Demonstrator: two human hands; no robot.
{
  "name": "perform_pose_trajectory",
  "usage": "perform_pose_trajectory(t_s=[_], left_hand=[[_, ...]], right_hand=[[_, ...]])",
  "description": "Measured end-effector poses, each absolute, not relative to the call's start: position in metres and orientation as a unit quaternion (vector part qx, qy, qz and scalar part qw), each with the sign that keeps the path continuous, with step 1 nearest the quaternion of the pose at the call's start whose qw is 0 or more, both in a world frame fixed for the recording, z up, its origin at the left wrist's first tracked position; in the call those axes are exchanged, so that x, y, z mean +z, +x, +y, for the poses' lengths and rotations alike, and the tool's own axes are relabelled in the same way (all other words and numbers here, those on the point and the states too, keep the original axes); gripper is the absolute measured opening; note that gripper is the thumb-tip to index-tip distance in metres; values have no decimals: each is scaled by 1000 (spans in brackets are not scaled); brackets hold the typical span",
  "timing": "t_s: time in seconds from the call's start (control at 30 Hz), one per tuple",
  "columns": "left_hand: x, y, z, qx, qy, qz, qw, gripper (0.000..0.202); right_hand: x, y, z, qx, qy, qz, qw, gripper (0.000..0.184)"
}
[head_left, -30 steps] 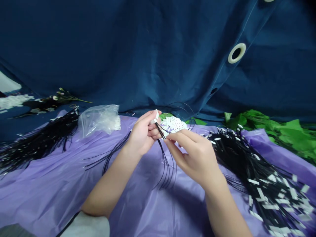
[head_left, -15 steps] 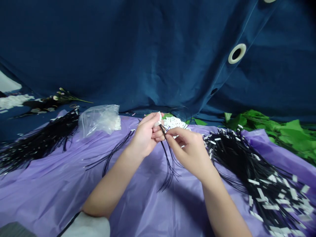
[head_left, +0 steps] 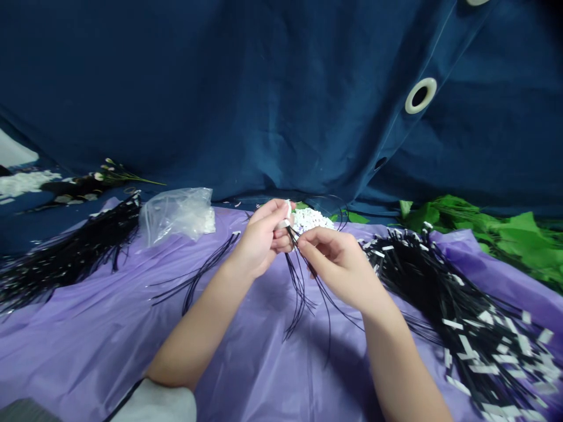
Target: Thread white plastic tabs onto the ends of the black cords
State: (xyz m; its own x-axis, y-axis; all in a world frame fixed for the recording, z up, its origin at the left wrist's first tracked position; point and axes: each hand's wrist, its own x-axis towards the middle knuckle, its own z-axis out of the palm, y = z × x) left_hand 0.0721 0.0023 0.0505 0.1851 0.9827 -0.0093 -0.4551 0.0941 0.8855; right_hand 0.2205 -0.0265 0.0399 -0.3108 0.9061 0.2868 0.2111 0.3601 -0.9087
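Head view: my left hand (head_left: 259, 243) fingers pinch thin black cords (head_left: 299, 293), my right hand (head_left: 341, 266) grips one black strand (head_left: 329, 328), which may tangle.

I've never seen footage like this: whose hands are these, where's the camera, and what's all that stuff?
No machine here: a person works with two bare hands, and the single camera sits on their head, looking forward and down. The left hand pinches a small white piece with a bunch of thin black cords hanging below it; the right hand pinches one of those cords. On the purple sheet lie a heap of white pieces, a clear bag, a big pile of black cords with white tags on the right and another black bundle on the left. Blue cloth hangs behind.
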Motion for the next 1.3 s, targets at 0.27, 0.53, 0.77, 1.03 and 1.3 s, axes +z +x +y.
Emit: perform_pose_trajectory(t_s=[0.27, 0.53, 0.77, 1.03, 1.3], left_hand=[[51, 69, 5, 494, 355, 291, 739, 14], [52, 69, 8, 441, 300, 231, 814, 26], [56, 69, 8, 467, 198, 238, 828, 31], [56, 69, 8, 492, 133, 246, 824, 32], [55, 75, 6, 499, 140, 261, 815, 29]], right_hand=[[42, 221, -30, 478, -369, -670, 433, 19], [40, 218, -31, 414, -406, -679, 451, 20], [50, 245, -29, 592, -281, -608, 448, 10], [54, 284, -27, 527, -195, -577, 593, 17], [58, 262, -17, 329, -145, -462, 811, 21]])
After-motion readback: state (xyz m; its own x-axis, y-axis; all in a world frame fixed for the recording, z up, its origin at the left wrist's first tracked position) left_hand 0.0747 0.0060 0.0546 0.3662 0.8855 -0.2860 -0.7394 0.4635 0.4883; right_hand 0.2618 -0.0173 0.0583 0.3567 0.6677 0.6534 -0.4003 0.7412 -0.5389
